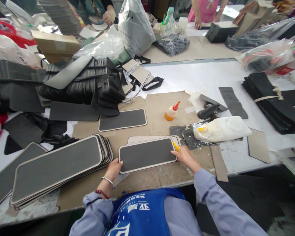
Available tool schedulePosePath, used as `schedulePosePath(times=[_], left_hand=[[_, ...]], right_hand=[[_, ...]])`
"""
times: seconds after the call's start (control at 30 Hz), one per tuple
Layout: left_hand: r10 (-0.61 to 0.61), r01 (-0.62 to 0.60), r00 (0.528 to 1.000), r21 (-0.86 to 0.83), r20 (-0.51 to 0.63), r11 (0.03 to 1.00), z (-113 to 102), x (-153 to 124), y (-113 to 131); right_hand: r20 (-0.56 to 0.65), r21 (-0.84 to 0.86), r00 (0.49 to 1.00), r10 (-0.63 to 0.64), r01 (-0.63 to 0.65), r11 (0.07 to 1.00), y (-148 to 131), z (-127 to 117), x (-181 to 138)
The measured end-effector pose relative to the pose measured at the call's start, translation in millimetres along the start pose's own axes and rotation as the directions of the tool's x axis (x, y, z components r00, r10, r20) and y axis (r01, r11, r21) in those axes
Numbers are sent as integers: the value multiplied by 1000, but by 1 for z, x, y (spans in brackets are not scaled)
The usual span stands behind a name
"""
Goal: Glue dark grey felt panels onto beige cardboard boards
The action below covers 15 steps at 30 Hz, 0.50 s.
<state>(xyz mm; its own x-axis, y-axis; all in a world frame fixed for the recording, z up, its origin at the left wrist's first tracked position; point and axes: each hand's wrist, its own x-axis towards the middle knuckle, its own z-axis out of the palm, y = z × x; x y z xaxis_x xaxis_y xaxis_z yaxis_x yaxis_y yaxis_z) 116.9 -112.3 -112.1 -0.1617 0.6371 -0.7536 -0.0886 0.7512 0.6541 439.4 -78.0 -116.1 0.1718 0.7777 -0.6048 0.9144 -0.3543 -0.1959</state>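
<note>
Between my two hands is a dark grey rectangular panel (pixel 147 154) with rounded corners and a pale border. My left hand (pixel 115 169) grips its left end, the thumb on top. At the right end my right hand (pixel 185 155) holds the panel's edge, with a small yellow tool (pixel 175 146) also in its fingers; its kind is hidden. Pale boards (pixel 139 139) lie beneath and behind the panel. To the left is a stack of similar bordered panels (pixel 59 167). Another such panel (pixel 123 120) lies further back on the brown cardboard (pixel 159 101).
A glue bottle with a red tip (pixel 171 112) stands behind the panel. On the right lie a white plastic container (pixel 223 128) and a tied black bundle (pixel 270 101). Dark pieces (pixel 81 82) are piled at the back left. Two people work across the table.
</note>
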Motion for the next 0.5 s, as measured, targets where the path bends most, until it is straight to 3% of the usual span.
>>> schedulePosePath(times=[0.37, 0.5], left_hand=[[3, -1, 999, -60, 35, 998, 0, -5, 4], [31, -33, 999, -70, -18, 997, 0, -2, 1]], right_hand=[[0, -45, 999, -46, 46, 998, -1, -3, -2], [8, -77, 999, -54, 55, 996, 1, -3, 1]])
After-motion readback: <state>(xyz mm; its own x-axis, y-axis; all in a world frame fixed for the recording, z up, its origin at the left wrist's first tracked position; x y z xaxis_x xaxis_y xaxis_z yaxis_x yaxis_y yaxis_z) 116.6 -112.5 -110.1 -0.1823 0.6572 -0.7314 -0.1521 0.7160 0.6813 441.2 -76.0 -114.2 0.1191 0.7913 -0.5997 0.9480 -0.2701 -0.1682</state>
